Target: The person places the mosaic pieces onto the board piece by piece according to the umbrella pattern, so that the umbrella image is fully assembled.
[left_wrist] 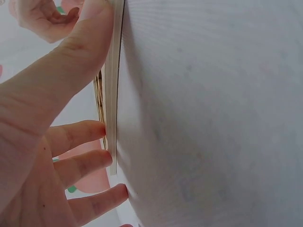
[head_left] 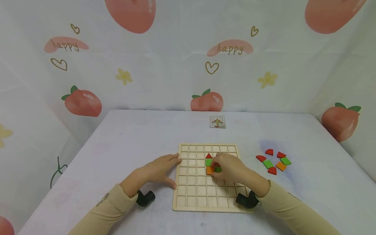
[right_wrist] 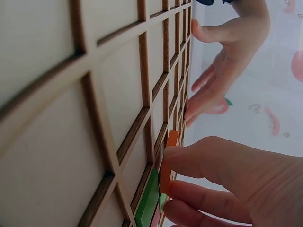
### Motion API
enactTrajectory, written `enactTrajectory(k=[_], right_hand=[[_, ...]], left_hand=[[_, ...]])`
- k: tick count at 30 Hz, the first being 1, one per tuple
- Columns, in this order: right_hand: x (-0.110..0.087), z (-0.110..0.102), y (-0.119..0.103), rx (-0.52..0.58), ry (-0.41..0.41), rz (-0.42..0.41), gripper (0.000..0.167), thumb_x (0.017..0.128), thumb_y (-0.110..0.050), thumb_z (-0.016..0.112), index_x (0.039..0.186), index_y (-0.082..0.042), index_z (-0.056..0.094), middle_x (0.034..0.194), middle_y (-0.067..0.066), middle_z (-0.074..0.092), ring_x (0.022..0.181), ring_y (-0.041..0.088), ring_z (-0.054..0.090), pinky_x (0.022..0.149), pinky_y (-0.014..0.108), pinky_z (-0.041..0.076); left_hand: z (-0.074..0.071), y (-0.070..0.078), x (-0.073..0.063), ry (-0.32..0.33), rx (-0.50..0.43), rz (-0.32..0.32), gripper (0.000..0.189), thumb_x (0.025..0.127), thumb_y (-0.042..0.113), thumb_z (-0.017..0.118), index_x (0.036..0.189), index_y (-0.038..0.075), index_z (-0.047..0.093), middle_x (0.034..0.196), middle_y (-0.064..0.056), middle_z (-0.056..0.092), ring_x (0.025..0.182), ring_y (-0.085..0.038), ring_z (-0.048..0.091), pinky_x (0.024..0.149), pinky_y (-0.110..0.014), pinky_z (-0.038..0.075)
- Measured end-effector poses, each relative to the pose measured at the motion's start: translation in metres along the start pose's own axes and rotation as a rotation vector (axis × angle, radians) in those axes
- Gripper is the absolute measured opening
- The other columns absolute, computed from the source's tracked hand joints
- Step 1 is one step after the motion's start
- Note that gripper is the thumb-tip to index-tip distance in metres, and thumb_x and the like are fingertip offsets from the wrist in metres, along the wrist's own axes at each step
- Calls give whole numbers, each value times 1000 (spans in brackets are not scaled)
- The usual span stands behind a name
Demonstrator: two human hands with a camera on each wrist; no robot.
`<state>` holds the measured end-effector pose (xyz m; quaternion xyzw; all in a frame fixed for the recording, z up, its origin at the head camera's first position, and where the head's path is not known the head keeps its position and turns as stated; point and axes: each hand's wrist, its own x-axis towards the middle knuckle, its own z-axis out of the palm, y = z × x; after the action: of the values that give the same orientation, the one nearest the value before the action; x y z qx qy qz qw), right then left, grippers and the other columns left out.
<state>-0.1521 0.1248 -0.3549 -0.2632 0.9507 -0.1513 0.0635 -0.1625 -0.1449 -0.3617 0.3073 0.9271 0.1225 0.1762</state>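
Note:
A wooden grid board (head_left: 192,190) lies in front of me, its cells edged by raised strips. My left hand (head_left: 160,168) rests along the board's left edge with spread fingers; in the left wrist view its thumb (left_wrist: 87,42) and fingertips touch the side. Over the middle of the board, my right hand (head_left: 230,166) pinches an orange square tile (right_wrist: 169,161) between thumb and fingers, tilted up from its cell. Beside it sits a green tile (right_wrist: 147,201), partly under the hand. Above are a light green square (head_left: 208,162) and a red triangle (head_left: 209,156).
Loose tiles lie on the table right of the board: several red quarter-rounds (head_left: 272,170), two green ones (head_left: 285,161) and an orange one (head_left: 281,166). A small pattern card (head_left: 217,122) with a gridded picture lies behind the board.

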Motion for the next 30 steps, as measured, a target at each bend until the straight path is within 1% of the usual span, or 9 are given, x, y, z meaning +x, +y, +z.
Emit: enactTrajectory(k=[10, 23, 30], right_hand=[[2, 0, -1, -2, -12, 34, 15, 76, -20, 76, 86, -12, 69, 80, -5, 56, 69, 6, 49, 61, 20, 43], [2, 1, 0, 8, -11, 36, 14, 76, -21, 76, 85, -13, 69, 79, -5, 56, 68, 7, 47, 61, 20, 42], [1, 2, 2, -4, 9, 7, 16, 75, -23, 77, 85, -14, 69, 78, -6, 56, 68, 5, 47, 59, 18, 41]], left_hand=[[-1, 1, -1, -1, -11, -7, 91, 70, 43, 78, 141, 3, 38, 152, -18, 28, 140, -37, 29, 115, -49, 26], [-1, 1, -1, 4, -15, 0, 91, 70, 43, 78, 141, 3, 38, 152, -19, 28, 139, -38, 29, 115, -50, 26], [0, 0, -1, 6, -5, 4, 91, 70, 44, 78, 141, 2, 38, 152, -19, 29, 139, -38, 30, 114, -50, 27]])
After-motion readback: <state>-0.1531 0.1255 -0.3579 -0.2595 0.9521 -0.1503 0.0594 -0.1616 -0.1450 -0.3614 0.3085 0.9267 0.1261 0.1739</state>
